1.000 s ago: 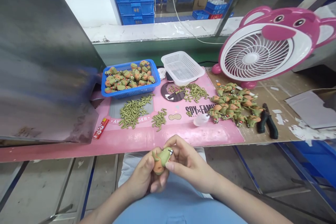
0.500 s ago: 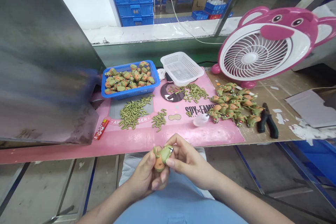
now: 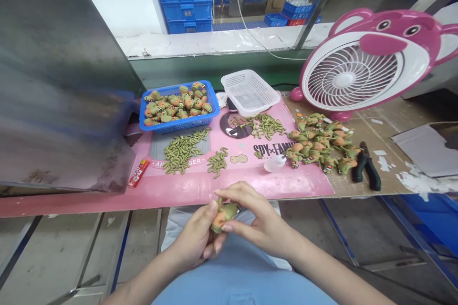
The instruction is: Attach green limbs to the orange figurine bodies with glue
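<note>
A small green and orange toy figure [image 3: 222, 217] is held just in front of the table's near edge. My left hand [image 3: 196, 233] grips its lower part between thumb and fingers. With thumb and fingertips, my right hand [image 3: 255, 217] pinches it from the other side, the index finger touching a thin green piece that sticks up from it. The figure's far side is hidden by my fingers. Beyond my hands lie small green curved pieces in a large heap [image 3: 182, 152], a smaller heap [image 3: 217, 162] and a third heap [image 3: 267, 126].
A blue basket [image 3: 179, 126] holds several similar figures, beside a white basket [image 3: 250, 97]. On the right are a pile of figures [image 3: 318, 145], black-handled pliers [image 3: 365, 169] and a pink fan [image 3: 361, 66]. A squeeze bottle [image 3: 275, 164] and a red lighter [image 3: 139, 174] lie nearer.
My right index finger has moved up and left onto the thin piece, and my right thumb has slid left along the figure. My left hand keeps its grip. The view has shifted slightly.
</note>
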Demonstrator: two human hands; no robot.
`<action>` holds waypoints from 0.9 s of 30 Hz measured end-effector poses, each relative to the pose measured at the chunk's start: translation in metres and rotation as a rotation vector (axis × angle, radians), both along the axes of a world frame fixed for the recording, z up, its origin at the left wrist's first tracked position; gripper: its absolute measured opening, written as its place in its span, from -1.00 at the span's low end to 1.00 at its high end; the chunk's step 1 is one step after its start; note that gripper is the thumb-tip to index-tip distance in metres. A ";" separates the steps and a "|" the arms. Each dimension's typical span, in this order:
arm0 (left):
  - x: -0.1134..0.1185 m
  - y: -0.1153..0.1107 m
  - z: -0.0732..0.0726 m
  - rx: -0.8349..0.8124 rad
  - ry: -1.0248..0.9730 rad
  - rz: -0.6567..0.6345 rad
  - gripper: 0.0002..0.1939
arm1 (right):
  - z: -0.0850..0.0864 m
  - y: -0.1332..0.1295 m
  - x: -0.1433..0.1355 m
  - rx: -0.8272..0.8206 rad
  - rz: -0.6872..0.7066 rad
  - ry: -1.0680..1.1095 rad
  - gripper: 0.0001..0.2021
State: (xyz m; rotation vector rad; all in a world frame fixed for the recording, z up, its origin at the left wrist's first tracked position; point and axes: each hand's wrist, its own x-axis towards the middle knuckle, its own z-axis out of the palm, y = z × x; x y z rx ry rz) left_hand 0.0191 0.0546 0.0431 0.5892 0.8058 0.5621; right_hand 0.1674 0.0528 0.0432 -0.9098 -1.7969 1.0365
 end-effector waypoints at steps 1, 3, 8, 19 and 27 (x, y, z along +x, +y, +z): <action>0.000 0.000 0.000 -0.003 0.000 -0.006 -0.51 | -0.001 -0.001 -0.001 0.020 -0.015 0.000 -0.64; 0.000 0.000 0.001 -0.006 -0.007 -0.021 -0.50 | -0.002 -0.002 -0.001 0.059 -0.042 -0.001 -0.64; 0.000 0.000 0.001 -0.016 -0.037 -0.059 -0.50 | -0.002 -0.004 -0.001 0.108 -0.078 0.009 -0.66; -0.001 0.000 0.001 0.010 -0.027 -0.102 -0.52 | -0.004 -0.006 -0.003 0.134 -0.117 0.020 -0.70; -0.013 0.005 0.010 0.464 0.235 -0.065 -0.54 | 0.002 -0.003 0.001 0.254 -0.061 -0.010 -0.61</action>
